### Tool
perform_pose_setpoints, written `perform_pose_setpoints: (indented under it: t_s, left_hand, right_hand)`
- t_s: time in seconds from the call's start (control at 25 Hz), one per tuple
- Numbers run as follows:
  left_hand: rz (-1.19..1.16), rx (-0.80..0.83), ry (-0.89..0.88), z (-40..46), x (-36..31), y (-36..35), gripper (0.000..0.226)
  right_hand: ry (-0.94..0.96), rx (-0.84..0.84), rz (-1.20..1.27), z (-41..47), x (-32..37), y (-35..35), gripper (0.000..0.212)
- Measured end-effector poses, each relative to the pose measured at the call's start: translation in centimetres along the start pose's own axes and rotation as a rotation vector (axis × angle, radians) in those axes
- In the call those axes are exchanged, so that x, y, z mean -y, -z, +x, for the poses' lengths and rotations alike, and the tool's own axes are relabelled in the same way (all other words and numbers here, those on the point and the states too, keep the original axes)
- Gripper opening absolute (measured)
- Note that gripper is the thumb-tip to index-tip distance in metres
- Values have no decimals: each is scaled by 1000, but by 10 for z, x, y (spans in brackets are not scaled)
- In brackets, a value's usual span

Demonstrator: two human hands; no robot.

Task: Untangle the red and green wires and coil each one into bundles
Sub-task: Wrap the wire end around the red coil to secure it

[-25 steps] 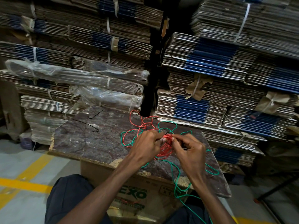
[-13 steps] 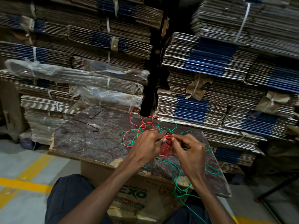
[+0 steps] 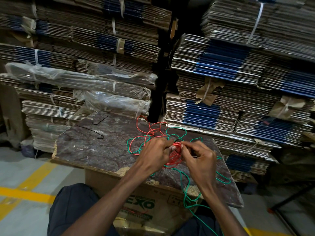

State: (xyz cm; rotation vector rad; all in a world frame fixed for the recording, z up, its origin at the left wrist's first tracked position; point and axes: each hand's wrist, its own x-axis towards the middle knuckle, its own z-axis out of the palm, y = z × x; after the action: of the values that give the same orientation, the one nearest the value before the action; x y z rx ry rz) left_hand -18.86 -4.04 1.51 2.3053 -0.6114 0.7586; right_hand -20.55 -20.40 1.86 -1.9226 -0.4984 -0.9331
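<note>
2 hands (image 3: 177,155) — red coil (image 3: 175,158) half-hidden

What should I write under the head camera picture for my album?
Both hands, left hand and right hand, pinch a red wire coil above loose green wire on a worn board.

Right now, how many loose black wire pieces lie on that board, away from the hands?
2: a short one near the board's far edge, and a longer hooked one just nearer. More may hide under the tangle.

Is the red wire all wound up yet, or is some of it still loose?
Partly wound. A coil of red wire sits between both hands, but loose red loops still spread beyond, crossing the green wire.
</note>
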Motion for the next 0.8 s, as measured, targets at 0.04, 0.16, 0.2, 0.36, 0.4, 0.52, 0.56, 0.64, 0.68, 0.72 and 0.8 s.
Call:
perform_pose_setpoints:
  t_s: [0.04, 0.16, 0.2, 0.36, 0.4, 0.52, 0.56, 0.64, 0.68, 0.72, 0.8]
  left_hand:
    - [9, -2, -9, 0, -1, 0, 22]
    - [24, -5, -26, -1, -2, 1, 18]
    - [33, -3, -31, -1, -2, 1, 18]
    - [90, 0, -74, -3, -1, -2, 21]
    - [103, 2, -81, -3, -1, -2, 22]
    - [105, 13, -84, -4, 0, -5, 27]
    - [98, 18, -80, -4, 0, -5, 28]
    - [83, 17, -63, -5, 0, -6, 28]
    - [71, 13, -49, -6, 0, -5, 28]
    - [58, 9, -35, -6, -1, -4, 27]
    - [39, 14, -9, -6, -2, -3, 25]
  right_hand:
    - [-1, -2, 0, 0, 0, 0, 13]
    - [3, -6, -12, 0, 1, 0, 13]
    - [13, -8, -27, 0, 2, 0, 14]
    - [47, -21, -88, -1, 3, -2, 15]
    - [38, -30, -89, -1, 2, -2, 15]
    - [9, -41, -89, 0, 1, -2, 16]
    - [9, -38, -91, 0, 1, -2, 16]
    - [9, -37, -96, 0, 0, -1, 16]
    - [5, -40, -97, 1, 0, -1, 15]
    - [2, -41, -98, 1, -1, 0, 15]
    - [5, -36, -104, 0, -2, -1, 15]
